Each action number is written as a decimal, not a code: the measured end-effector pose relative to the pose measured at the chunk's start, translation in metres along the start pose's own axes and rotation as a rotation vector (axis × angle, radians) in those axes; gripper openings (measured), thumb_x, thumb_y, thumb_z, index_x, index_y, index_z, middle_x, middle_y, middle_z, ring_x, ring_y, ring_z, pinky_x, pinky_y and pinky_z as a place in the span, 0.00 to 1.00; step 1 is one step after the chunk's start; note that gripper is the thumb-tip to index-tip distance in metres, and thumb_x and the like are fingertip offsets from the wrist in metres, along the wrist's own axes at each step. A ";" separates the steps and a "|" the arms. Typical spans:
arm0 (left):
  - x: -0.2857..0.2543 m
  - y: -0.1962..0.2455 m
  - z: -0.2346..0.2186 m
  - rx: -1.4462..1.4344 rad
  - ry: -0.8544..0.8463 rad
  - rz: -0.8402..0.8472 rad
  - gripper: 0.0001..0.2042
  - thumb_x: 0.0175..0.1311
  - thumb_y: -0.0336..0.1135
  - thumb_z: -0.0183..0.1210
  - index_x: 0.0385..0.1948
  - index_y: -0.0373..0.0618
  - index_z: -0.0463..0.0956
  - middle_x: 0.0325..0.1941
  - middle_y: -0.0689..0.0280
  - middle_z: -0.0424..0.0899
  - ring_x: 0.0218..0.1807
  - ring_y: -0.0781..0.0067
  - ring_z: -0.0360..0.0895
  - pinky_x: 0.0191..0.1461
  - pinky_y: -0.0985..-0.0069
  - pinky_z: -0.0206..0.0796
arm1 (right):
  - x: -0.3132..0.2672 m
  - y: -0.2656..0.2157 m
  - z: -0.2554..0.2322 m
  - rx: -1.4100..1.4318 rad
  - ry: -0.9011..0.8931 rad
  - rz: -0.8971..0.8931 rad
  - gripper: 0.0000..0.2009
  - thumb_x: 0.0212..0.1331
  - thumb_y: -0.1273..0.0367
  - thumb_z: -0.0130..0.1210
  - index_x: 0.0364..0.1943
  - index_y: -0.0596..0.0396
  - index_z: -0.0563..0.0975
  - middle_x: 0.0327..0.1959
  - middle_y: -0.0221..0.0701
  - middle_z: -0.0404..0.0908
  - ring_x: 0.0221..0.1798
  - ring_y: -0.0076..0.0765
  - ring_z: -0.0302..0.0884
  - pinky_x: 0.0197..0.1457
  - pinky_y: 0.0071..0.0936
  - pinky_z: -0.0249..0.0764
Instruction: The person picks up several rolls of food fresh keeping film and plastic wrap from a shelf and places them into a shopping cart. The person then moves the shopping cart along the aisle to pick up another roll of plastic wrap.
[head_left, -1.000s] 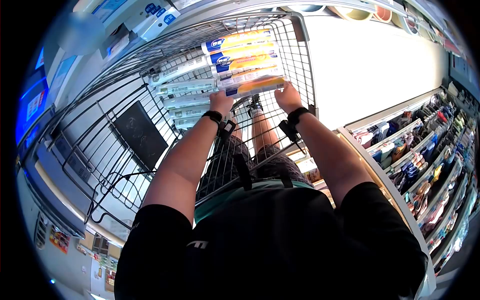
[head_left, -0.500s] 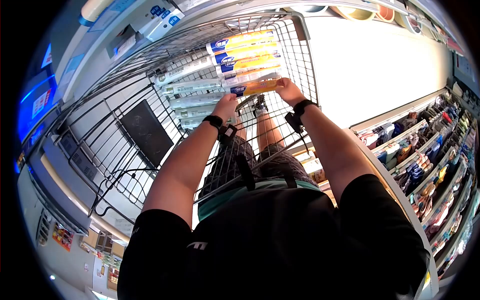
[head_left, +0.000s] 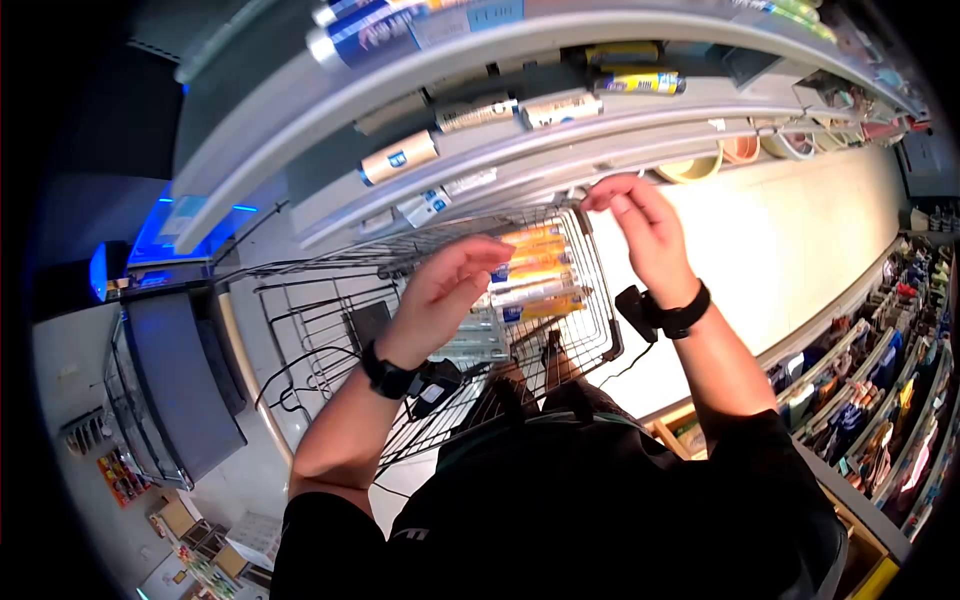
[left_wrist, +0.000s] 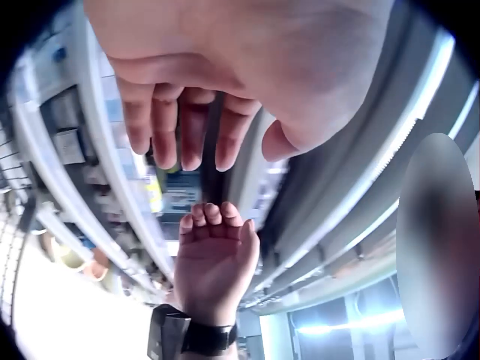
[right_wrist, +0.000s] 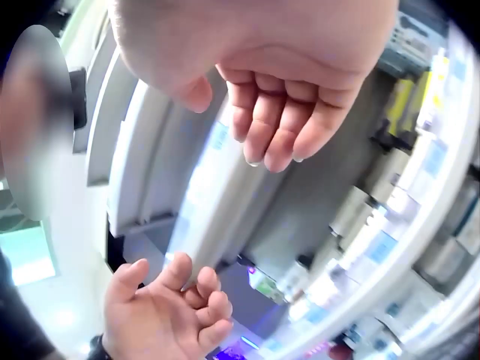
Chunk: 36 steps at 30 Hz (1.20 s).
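Both hands are raised over a wire shopping cart, with nothing in them. In the head view my left hand [head_left: 435, 305] is above the cart's middle, its fingers loosely bent, overlapping the packs below. My right hand [head_left: 650, 240] is past the cart's right corner, palm inward, fingers gently bent. Each wrist view shows both palms facing one another with relaxed fingers. In the wire cart [head_left: 605, 320] lie several orange-and-blue packaged rolls [head_left: 540, 262] and, nearer the body, clear-wrapped rolls [head_left: 470, 340]. The left hand and forearm hide part of the cart.
Store shelves [head_left: 540, 50] curve across the far side, carrying boxed rolls [head_left: 400, 158] and a yellow-and-blue pack [head_left: 640, 83]. Bowls [head_left: 690, 168] sit lower down. Racks of small hanging goods [head_left: 860, 390] stand on the right. A grey checkout-like counter [head_left: 185, 385] is on the left.
Both hands have let go of the orange packaged roll, now lying in the cart, and risen apart. The head view has tilted up, bringing more of the far shelves into sight.
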<state>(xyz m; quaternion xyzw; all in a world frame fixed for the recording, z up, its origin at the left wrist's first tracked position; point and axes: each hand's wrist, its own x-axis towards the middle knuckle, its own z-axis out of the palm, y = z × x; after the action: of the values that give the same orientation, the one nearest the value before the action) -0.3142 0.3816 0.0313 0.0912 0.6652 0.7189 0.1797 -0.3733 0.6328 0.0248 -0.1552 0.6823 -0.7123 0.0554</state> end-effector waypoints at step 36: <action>-0.009 0.087 0.032 0.366 0.892 0.567 0.24 0.58 0.29 0.60 0.55 0.35 0.60 0.49 0.60 0.71 0.48 0.77 0.71 0.52 0.82 0.64 | 0.031 -0.088 -0.039 0.204 0.185 -0.328 0.17 0.56 0.74 0.53 0.50 0.64 0.67 0.48 0.37 0.76 0.46 0.26 0.73 0.52 0.21 0.68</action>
<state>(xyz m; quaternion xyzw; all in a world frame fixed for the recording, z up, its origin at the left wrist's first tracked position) -0.3057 0.4031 0.1213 -0.0168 0.7400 0.5810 -0.3385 -0.4022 0.6667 0.1156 -0.1917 0.5743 -0.7884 -0.1088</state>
